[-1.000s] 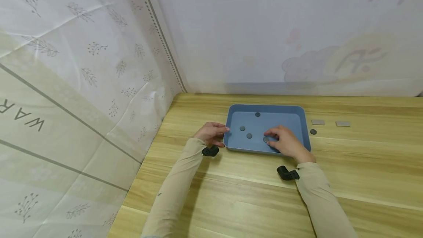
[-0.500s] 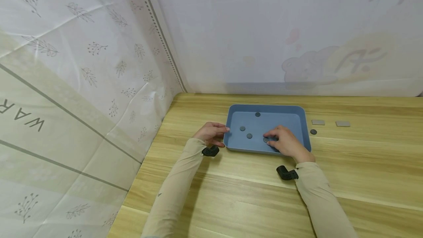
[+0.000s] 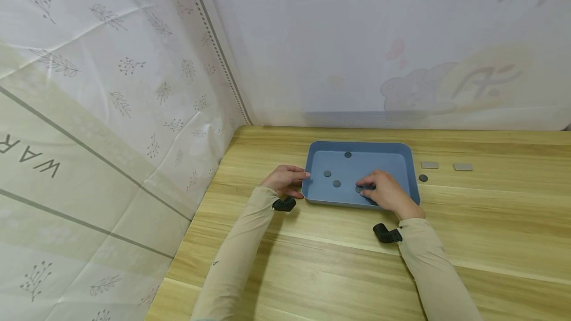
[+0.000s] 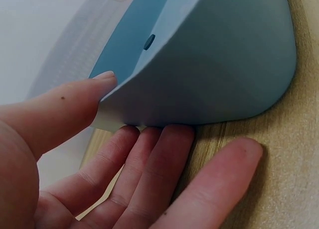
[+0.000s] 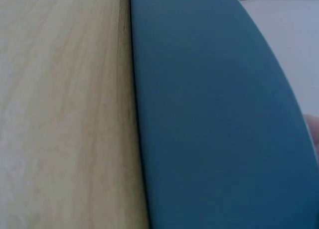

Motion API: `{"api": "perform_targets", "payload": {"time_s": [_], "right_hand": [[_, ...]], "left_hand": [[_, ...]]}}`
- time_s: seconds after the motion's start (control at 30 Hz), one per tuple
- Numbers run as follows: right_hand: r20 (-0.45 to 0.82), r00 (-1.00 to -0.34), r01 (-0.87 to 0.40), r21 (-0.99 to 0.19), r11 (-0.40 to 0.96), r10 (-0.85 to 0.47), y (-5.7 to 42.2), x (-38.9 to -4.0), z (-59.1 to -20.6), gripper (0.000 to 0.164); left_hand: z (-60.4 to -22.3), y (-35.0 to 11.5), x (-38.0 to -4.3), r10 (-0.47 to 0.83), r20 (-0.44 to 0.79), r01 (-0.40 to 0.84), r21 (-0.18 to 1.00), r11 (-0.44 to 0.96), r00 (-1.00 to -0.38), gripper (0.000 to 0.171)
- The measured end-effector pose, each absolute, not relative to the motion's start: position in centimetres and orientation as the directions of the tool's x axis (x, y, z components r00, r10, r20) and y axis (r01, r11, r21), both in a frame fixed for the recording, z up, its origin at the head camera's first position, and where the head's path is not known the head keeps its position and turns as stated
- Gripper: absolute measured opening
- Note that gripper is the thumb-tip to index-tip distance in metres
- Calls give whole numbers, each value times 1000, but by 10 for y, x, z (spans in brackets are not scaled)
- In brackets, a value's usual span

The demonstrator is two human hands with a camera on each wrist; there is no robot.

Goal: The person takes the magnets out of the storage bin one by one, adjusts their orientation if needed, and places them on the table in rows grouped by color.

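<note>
A blue rectangular tray (image 3: 370, 162) lies on the wooden table. My left hand (image 3: 284, 180) holds its left end: in the left wrist view the thumb (image 4: 75, 102) hooks over the rim and some fingertips touch the outer wall low down. Inside the tray my right hand (image 3: 387, 191) pinches a small dark grey disc (image 3: 358, 189) between thumb and index finger, close to the tray floor. Three similar discs, such as the left one (image 3: 327, 174), lie flat in the tray. From the right wrist, the tray's outer wall (image 5: 214, 109) hides nearly the whole hand.
Right of the tray, another dark disc (image 3: 423, 178) lies on the table (image 3: 321, 271). Behind it are two thin grey rectangular pieces, a left one (image 3: 429, 165) and a right one (image 3: 463, 167). A printed cloth (image 3: 312, 53) hangs along the table's back edge.
The right thumb and index finger have closed in slightly on the disc. The left hand and the tray have stayed put.
</note>
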State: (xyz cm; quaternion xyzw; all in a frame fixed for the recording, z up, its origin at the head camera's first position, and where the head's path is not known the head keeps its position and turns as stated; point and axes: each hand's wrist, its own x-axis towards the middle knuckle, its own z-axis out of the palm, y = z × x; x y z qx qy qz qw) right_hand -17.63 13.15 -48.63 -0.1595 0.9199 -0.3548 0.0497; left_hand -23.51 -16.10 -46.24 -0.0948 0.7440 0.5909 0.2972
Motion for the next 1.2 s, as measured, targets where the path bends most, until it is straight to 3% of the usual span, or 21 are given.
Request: {"api": "perform_targets", "payload": {"time_s": [0.87, 1.2], "right_hand": [[8, -960, -212, -680, 702, -282, 130, -176, -486, 13], [-31, -932, -244, -683, 689, -361, 139, -178, -486, 22]], "left_hand": [[-461, -161, -235, 206, -562, -506, 820, 266, -801, 41], [-461, -160, -234, 198, -561, -503, 819, 277, -804, 41]]}}
